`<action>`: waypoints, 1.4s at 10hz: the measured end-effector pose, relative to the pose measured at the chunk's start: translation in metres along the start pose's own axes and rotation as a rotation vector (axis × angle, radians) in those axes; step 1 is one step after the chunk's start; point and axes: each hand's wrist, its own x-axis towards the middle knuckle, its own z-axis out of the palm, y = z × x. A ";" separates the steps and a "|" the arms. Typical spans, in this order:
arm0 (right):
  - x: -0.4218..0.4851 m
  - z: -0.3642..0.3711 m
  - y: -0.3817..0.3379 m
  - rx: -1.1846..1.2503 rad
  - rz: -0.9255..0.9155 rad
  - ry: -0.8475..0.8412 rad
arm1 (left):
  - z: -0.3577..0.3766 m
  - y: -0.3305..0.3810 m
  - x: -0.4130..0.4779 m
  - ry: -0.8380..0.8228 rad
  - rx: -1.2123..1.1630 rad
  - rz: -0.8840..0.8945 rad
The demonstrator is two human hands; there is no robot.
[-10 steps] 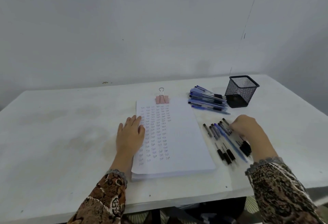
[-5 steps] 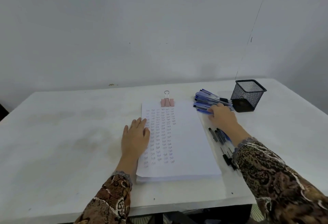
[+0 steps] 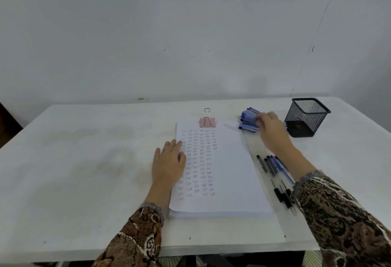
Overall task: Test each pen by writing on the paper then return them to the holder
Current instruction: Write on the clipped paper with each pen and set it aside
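The left hand (image 3: 169, 161) lies flat with its fingers straight, pressing the left edge of the stack of white paper covered in written columns (image 3: 228, 171), at 9 o'clock from the sheet's middle. The right hand (image 3: 269, 128) reaches to 1 o'clock and its fingers rest on the pile of blue-capped pens (image 3: 247, 119). Motion blur hides whether they pinch one. The black square mesh pen holder (image 3: 306, 118) stands upright just beside that hand at 2 o'clock, near the far edge of the white table (image 3: 84, 161). A row of loose black and blue pens (image 3: 273, 173) lies at 3 o'clock, a narrow strip of table apart from the paper's right edge. A pink binder clip (image 3: 207, 121) grips the top edge at 12 o'clock.
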 end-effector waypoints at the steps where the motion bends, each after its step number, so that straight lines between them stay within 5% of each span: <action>1: -0.005 -0.007 -0.036 0.891 0.244 -0.006 | 0.001 -0.001 0.001 0.007 0.005 0.006; 2: -0.014 -0.001 -0.055 1.529 0.547 -0.110 | 0.001 -0.002 0.001 0.014 0.007 0.009; 3: -0.025 0.020 -0.054 1.813 0.618 -0.014 | 0.001 -0.001 0.000 0.012 0.005 0.010; 4: -0.030 0.036 -0.054 1.964 0.652 0.139 | 0.000 0.000 0.000 0.006 0.008 0.011; 6: -0.028 0.047 -0.058 2.100 0.647 0.128 | 0.000 0.000 -0.001 0.011 0.005 0.014; 11: -0.027 0.067 -0.052 1.243 0.392 -0.068 | 0.003 -0.002 0.001 0.028 -0.009 0.009; 14: -0.039 0.075 -0.069 0.882 0.255 -0.023 | 0.004 -0.002 0.001 0.043 0.002 0.016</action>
